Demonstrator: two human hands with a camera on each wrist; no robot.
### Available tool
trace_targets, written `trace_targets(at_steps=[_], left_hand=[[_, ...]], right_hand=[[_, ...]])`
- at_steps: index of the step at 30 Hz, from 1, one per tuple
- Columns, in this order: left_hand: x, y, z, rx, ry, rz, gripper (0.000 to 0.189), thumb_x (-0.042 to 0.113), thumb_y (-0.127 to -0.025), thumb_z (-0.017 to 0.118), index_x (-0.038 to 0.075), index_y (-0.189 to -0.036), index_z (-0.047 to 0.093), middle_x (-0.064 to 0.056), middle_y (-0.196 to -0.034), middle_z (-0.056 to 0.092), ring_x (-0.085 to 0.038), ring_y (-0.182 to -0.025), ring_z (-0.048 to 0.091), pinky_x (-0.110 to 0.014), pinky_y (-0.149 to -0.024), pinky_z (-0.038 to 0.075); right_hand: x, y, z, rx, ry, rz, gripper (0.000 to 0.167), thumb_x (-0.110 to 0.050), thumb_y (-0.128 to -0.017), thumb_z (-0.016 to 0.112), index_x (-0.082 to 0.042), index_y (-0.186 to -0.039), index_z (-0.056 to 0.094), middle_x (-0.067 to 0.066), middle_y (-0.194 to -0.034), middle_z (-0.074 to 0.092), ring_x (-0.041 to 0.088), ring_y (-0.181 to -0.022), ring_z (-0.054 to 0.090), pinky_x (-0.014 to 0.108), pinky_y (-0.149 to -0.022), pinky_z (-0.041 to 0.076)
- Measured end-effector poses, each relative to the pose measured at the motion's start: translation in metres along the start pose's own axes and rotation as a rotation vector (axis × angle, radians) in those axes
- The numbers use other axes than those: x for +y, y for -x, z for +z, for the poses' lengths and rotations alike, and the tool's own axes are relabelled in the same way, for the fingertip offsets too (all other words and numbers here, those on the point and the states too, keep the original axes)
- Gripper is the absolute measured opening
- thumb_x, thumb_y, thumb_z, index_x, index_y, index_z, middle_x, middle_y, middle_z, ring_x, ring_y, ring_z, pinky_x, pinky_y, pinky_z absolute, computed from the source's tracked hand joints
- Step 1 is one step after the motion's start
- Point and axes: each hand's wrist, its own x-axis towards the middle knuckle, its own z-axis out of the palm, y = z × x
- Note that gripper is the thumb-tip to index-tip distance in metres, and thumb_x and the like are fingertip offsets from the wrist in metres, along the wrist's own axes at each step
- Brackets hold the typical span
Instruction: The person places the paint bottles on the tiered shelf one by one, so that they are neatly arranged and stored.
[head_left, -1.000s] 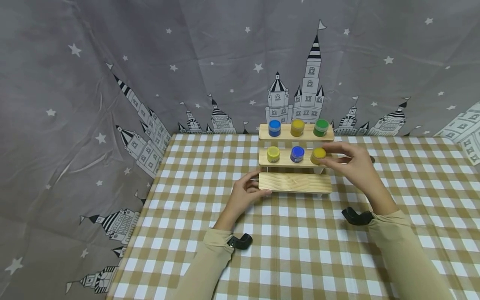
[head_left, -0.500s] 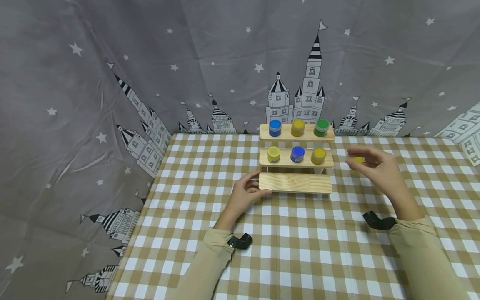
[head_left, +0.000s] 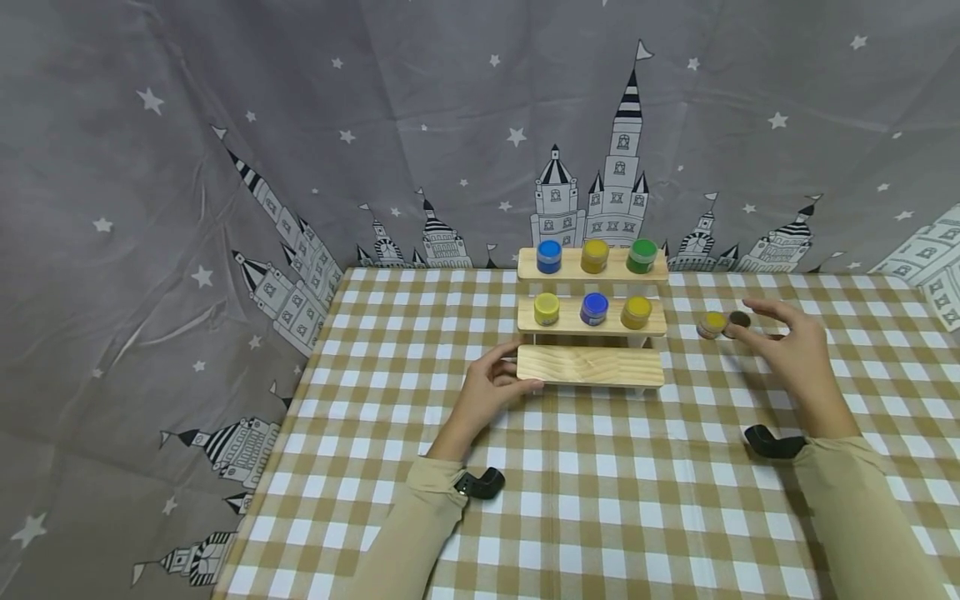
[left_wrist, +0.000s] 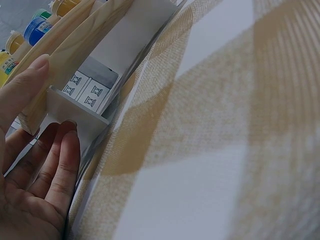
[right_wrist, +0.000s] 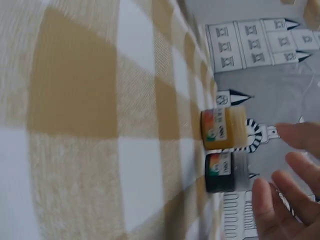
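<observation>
My left hand [head_left: 491, 379] holds the left end of the three-step wooden display stand [head_left: 590, 365], thumb on the lowest board and fingers below it by the white support [left_wrist: 80, 114]. To the stand's right, a yellow paint jar [head_left: 711, 326] and a dark-lidded paint jar [head_left: 739, 321] stand side by side on the cloth. My right hand [head_left: 798, 354] is at the dark jar, with thumb and fingers spread apart around it. In the right wrist view, the fingers [right_wrist: 290, 190] are close beside the lids of the yellow jar [right_wrist: 223, 128] and the dark jar [right_wrist: 226, 172].
Blue [head_left: 549, 257], yellow [head_left: 596, 256] and green [head_left: 642, 256] paint jars stand on the top step. The middle step carries a light yellow jar [head_left: 547, 309], a violet-blue jar [head_left: 594, 308] and a darker yellow jar [head_left: 637, 312]. A grey castle-print curtain [head_left: 420, 125] hangs behind the checked tablecloth [head_left: 600, 467].
The right hand has let go of the darker yellow jar on the middle step and moved right to the two jars on the cloth. The left hand has stayed on the stand.
</observation>
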Motion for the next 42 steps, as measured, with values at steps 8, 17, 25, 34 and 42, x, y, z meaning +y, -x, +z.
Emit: trace_targets(at_steps=[8, 17, 25, 34, 42], left_hand=[[-0.001, 0.001, 0.0, -0.003, 0.01, -0.004, 0.074, 0.012, -0.08, 0.09, 0.012, -0.146, 0.057, -0.015, -0.122, 0.067, -0.013, -0.09, 0.069, -0.021, -0.082, 0.064], [-0.001, 0.0, 0.001, 0.004, -0.001, 0.008, 0.074, 0.013, -0.079, 0.091, 0.015, -0.145, 0.058, -0.011, -0.129, 0.064, -0.013, -0.094, 0.067, -0.019, -0.082, 0.062], [-0.002, 0.001, 0.001, -0.002, 0.003, -0.002, 0.074, 0.012, -0.079, 0.09, 0.013, -0.145, 0.058, -0.015, -0.118, 0.069, -0.013, -0.089, 0.069, -0.021, -0.081, 0.064], [-0.002, 0.001, 0.001, 0.0, -0.008, 0.009, 0.074, 0.013, -0.079, 0.091, 0.014, -0.145, 0.058, -0.011, -0.13, 0.065, -0.014, -0.095, 0.068, -0.019, -0.081, 0.062], [-0.001, 0.0, 0.0, 0.002, -0.014, 0.018, 0.074, 0.014, -0.079, 0.091, 0.014, -0.145, 0.058, -0.009, -0.135, 0.064, -0.014, -0.098, 0.067, -0.018, -0.083, 0.062]], right_hand=[[0.016, -0.009, 0.002, -0.096, -0.006, 0.034, 0.068, -0.038, -0.099, 0.071, 0.002, -0.148, 0.05, 0.035, -0.149, 0.05, 0.049, -0.142, 0.038, 0.068, -0.122, 0.03], [0.022, -0.013, 0.008, -0.071, 0.012, 0.079, 0.062, -0.04, -0.1, 0.068, -0.002, -0.147, 0.054, 0.026, -0.143, 0.055, 0.04, -0.136, 0.046, 0.061, -0.12, 0.039], [0.027, -0.014, 0.011, -0.064, 0.022, 0.087, 0.061, -0.039, -0.1, 0.068, 0.0, -0.144, 0.056, 0.023, -0.138, 0.058, 0.045, -0.134, 0.05, 0.061, -0.117, 0.041], [0.028, -0.006, 0.01, -0.032, 0.017, 0.119, 0.064, -0.045, -0.095, 0.073, -0.003, -0.142, 0.059, -0.005, -0.123, 0.061, 0.011, -0.117, 0.058, 0.039, -0.112, 0.052], [0.024, 0.007, 0.007, -0.022, -0.101, 0.081, 0.061, -0.035, -0.094, 0.078, -0.001, -0.141, 0.06, -0.034, -0.104, 0.056, -0.017, -0.098, 0.052, -0.004, -0.081, 0.046]])
